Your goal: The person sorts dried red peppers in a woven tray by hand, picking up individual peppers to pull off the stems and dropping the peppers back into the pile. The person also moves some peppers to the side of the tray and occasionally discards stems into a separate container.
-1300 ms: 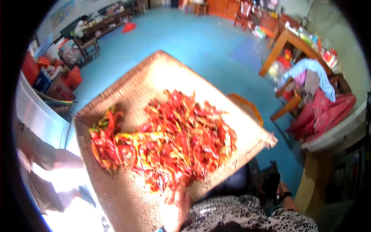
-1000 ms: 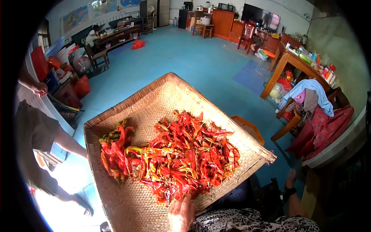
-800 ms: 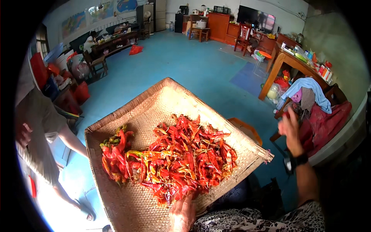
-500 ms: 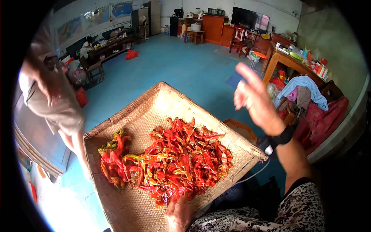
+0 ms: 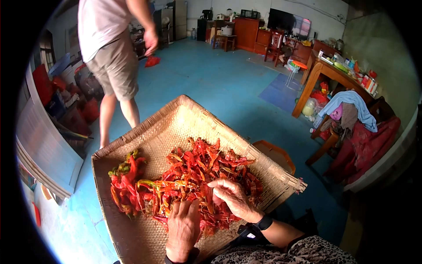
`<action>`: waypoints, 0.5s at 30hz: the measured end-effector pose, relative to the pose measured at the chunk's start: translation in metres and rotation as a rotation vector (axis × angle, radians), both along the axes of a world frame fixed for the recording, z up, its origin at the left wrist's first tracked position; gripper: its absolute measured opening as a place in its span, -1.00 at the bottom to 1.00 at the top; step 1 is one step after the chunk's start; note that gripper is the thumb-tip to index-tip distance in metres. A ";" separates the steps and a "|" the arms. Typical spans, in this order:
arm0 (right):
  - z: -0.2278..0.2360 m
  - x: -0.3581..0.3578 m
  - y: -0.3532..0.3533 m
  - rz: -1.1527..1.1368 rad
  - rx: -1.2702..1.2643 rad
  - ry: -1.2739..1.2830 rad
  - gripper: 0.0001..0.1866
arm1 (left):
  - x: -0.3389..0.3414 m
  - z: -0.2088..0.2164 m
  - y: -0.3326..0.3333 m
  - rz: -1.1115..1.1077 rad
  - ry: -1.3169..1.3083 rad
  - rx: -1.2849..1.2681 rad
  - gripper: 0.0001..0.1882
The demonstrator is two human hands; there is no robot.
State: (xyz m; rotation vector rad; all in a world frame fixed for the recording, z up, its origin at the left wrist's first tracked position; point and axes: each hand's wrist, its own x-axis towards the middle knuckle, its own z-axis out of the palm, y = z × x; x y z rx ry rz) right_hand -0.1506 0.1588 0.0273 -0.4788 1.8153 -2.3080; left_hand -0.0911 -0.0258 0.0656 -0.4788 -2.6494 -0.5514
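A woven bamboo tray (image 5: 145, 233) with raised sides tilts in front of me. Dried red chillies (image 5: 198, 165) are heaped across its middle, and a smaller bunch of plumper red chillies with greenish ends (image 5: 127, 182) lies on the left. My left hand (image 5: 182, 226) rests at the near edge of the heap, fingers bent together over the chillies; its fingertips are hidden. Above the heap's right part is my right hand (image 5: 235, 200), index finger stretched and fingers apart, with no chilli visibly gripped.
Beyond the tray at left, another person (image 5: 114, 66) in shorts stands on the blue floor (image 5: 198, 75). A wooden table (image 5: 327, 70) with bottles and boxes is at right, near a chair draped with clothes (image 5: 351, 105). An orange-rimmed thing (image 5: 277, 154) sits behind the tray's right edge.
My right hand has come down from the raised, pointing pose to the chilli heap. My left hand has shifted left and farther onto the chillies. The other person has walked away into the room.
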 end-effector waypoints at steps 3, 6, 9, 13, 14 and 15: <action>-0.017 -0.004 0.002 -0.071 -0.043 0.037 -0.78 | -0.013 -0.008 -0.007 -0.027 -0.036 -0.050 -0.73; -0.024 -0.008 -0.005 -0.006 -0.207 -0.033 -0.77 | -0.017 -0.009 -0.035 0.060 -0.019 -0.054 -0.82; -0.017 -0.010 0.004 -0.072 -0.339 0.009 -0.79 | -0.036 -0.007 -0.065 0.148 0.064 -0.166 -0.88; -0.012 -0.019 0.012 -0.040 -0.337 0.029 -0.75 | -0.055 -0.008 -0.088 0.298 0.092 0.038 -0.94; -0.014 -0.020 0.011 -0.028 -0.330 0.020 -0.75 | -0.058 -0.012 -0.091 0.298 0.081 0.055 -0.94; -0.012 -0.019 0.008 -0.027 -0.312 -0.011 -0.75 | -0.064 -0.016 -0.092 0.301 0.057 0.059 -0.93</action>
